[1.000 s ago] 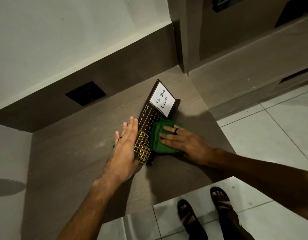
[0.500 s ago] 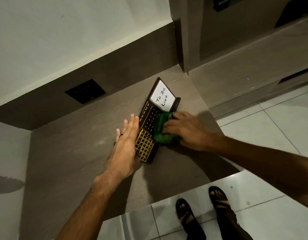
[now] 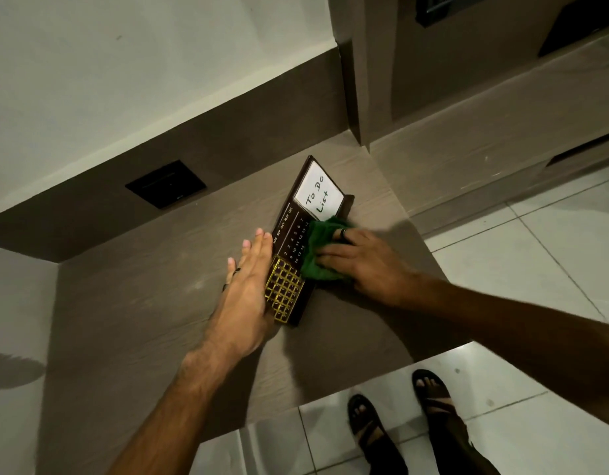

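Left hand [image 3: 244,289], grip spread flat, braces the calendar board [image 3: 293,242] at its left edge; right hand [image 3: 368,265] clutches green cloth [image 3: 318,260].

Dark brown calendar board [image 3: 296,241] flat on the counter, bunched green cloth [image 3: 318,255] on it

The green cloth [image 3: 321,252] looked soft and nappy, the calendar board [image 3: 293,234] dark, smooth and glossy, its gold grid [image 3: 284,290] shiny metal, and the shelf [image 3: 141,303] matt wood-grain.

Single head-worn wide-angle view, steeply downward, close above the desk calendar [image 3: 293,242].
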Demonstrator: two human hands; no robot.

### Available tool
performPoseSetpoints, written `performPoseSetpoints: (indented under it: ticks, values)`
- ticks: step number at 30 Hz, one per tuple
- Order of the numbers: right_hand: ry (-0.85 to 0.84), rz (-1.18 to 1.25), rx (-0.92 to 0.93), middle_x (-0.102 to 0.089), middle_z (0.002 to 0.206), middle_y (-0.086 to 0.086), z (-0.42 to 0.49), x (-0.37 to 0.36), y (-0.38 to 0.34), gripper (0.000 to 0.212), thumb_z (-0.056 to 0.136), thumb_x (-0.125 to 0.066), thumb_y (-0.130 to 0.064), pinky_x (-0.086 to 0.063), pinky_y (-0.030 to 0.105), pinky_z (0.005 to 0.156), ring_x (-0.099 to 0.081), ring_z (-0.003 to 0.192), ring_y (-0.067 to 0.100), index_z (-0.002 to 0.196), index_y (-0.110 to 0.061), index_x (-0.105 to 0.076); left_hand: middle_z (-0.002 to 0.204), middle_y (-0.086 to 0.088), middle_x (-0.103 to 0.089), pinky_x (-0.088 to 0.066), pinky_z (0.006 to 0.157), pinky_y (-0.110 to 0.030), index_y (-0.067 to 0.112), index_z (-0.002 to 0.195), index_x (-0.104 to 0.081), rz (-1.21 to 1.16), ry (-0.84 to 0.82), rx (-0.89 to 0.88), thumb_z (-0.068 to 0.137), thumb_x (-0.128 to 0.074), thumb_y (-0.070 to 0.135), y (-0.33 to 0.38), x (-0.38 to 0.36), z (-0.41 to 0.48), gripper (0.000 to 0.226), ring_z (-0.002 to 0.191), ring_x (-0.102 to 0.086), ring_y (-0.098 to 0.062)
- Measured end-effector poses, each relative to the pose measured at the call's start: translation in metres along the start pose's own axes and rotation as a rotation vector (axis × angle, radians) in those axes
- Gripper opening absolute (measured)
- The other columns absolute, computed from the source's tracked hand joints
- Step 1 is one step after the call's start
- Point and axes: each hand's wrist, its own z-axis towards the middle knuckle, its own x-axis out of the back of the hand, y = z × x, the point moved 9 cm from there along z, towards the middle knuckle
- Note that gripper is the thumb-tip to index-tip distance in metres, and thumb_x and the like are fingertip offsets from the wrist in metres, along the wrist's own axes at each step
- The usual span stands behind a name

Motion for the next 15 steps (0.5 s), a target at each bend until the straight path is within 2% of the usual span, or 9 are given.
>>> performPoseSetpoints:
  ticks: [2, 5, 7, 9, 11, 13, 15]
  values:
    - [0.012, -0.009, -0.171, -0.059, 0.129, 0.01, 0.011, 0.014, 0.046, 0.056, 0.068, -0.073, -0.001, -0.048, 0.044, 0.082, -0.054, 0.109, 0.035, 0.121, -0.015, -0.063, 0.158, 0.008, 0.015, 0.012, 0.118, -0.042, 0.03, 0.146, 0.016, -0.003, -0.008, 0.003, 0.067, -0.072, 0.002, 0.0, 0.0, 0.0, 0.122, 0.146, 0.014, -0.013]
    - [0.121, -0.045, -0.441, -0.058, 0.125, 0.016, 0.023, 0.041, 0.113, 0.057, 0.066, -0.068, 0.001, -0.043, 0.045, 0.084, -0.051, 0.106, 0.04, 0.121, -0.011, -0.064, 0.158, 0.007, 0.014, 0.013, 0.117, -0.042, 0.031, 0.146, 0.016, -0.003, -0.006, 0.008, 0.067, -0.073, 0.005, 0.0, 0.0, 0.001, 0.122, 0.146, 0.014, -0.013]
    - [0.13, -0.059, -0.524, -0.058, 0.128, 0.014, 0.027, 0.042, 0.117, 0.059, 0.068, -0.066, -0.001, -0.04, 0.04, 0.085, -0.049, 0.107, 0.038, 0.126, -0.011, -0.061, 0.158, 0.008, 0.015, 0.013, 0.118, -0.043, 0.03, 0.147, 0.016, -0.006, -0.012, 0.013, 0.066, -0.074, 0.005, 0.0, 0.0, 0.001, 0.123, 0.146, 0.015, -0.013]
    - [0.173, -0.05, -0.481, -0.062, 0.125, 0.013, 0.021, 0.036, 0.088, 0.061, 0.066, -0.067, 0.002, -0.04, 0.038, 0.08, -0.051, 0.103, 0.037, 0.126, -0.01, -0.06, 0.159, 0.008, 0.014, 0.012, 0.118, -0.044, 0.029, 0.148, 0.014, -0.017, -0.01, 0.013, 0.064, -0.075, 0.004, -0.002, 0.0, 0.001, 0.125, 0.146, 0.015, -0.013]
    - [0.181, 0.049, -0.371, -0.066, 0.119, 0.013, 0.006, 0.023, 0.043, 0.051, 0.069, -0.067, -0.001, -0.046, 0.041, 0.08, -0.058, 0.101, 0.037, 0.119, -0.009, -0.065, 0.159, 0.007, 0.014, 0.011, 0.119, -0.045, 0.027, 0.149, 0.013, -0.011, -0.007, 0.012, 0.064, -0.077, 0.001, -0.001, -0.001, 0.001, 0.126, 0.146, 0.015, -0.013]
    - [0.097, 0.13, -0.188, -0.069, 0.118, 0.01, -0.003, 0.001, -0.011, 0.035, 0.078, -0.066, -0.016, -0.049, 0.046, 0.084, -0.061, 0.102, 0.037, 0.113, -0.013, -0.071, 0.159, 0.007, 0.014, 0.011, 0.119, -0.046, 0.026, 0.149, 0.013, -0.002, -0.005, 0.006, 0.064, -0.077, 0.0, 0.0, 0.0, 0.001, 0.127, 0.146, 0.015, -0.013]
    - [0.01, 0.101, -0.024, -0.071, 0.117, 0.001, -0.006, -0.012, -0.049, 0.034, 0.076, -0.075, -0.02, -0.05, 0.042, 0.08, -0.062, 0.1, 0.034, 0.11, -0.017, -0.073, 0.159, 0.006, 0.014, 0.012, 0.119, -0.044, 0.026, 0.149, 0.014, -0.002, -0.009, -0.004, 0.066, -0.077, 0.005, 0.002, 0.002, 0.001, 0.124, 0.146, 0.016, -0.014]
